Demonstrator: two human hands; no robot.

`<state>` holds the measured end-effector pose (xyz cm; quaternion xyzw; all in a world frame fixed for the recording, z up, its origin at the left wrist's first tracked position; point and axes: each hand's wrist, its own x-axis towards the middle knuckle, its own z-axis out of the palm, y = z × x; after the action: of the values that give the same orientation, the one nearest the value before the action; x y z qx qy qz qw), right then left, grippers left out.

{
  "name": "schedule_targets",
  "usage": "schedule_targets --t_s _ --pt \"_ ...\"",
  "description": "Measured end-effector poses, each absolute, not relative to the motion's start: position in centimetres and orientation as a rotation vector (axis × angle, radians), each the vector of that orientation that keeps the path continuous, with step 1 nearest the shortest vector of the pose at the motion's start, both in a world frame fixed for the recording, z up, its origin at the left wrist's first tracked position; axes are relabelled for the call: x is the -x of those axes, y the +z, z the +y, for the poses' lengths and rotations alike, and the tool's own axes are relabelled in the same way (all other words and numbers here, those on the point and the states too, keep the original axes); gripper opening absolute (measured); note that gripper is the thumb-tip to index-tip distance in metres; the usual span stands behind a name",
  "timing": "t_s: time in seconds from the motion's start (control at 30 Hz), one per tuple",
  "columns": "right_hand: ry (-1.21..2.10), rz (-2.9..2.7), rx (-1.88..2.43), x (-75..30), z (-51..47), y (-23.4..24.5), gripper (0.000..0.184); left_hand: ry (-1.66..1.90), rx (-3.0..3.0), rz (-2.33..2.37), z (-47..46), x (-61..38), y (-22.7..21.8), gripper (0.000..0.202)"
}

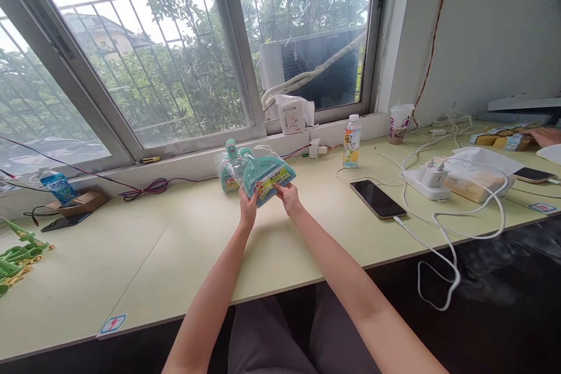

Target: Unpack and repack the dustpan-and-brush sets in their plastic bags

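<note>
A teal mini dustpan-and-brush set (pixel 270 178) in clear plastic wrap is held up over the table in both hands. It has blue bristles and a yellow label along its lower side. My left hand (pixel 248 208) grips its lower left corner, and my right hand (pixel 289 197) pinches the lower right edge. Behind it, a second wrapped teal dustpan set (pixel 229 172) stands against the window ledge, partly covered by the first one.
On the right are a drink bottle (pixel 351 141), a charging phone (pixel 377 199), a power strip (pixel 426 182) with looping white cables and a cup (pixel 400 124). Green plastic pieces (pixel 20 257) lie far left, near a blue bottle (pixel 60 188). Someone else's hand (pixel 547 136) shows far right.
</note>
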<state>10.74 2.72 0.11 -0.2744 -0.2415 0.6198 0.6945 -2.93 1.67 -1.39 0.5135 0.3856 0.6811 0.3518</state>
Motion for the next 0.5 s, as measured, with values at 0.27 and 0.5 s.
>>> schedule_targets --t_s 0.27,0.5 --pt "1.376 -0.534 0.6 -10.2 2.7 -0.2 0.025 1.807 -1.298 1.166 1.6 2.7 -1.6 0.04" --pt "1.342 -0.519 0.608 -10.0 2.9 -0.7 0.025 1.88 -1.586 1.31 -0.1 2.3 -0.5 0.068"
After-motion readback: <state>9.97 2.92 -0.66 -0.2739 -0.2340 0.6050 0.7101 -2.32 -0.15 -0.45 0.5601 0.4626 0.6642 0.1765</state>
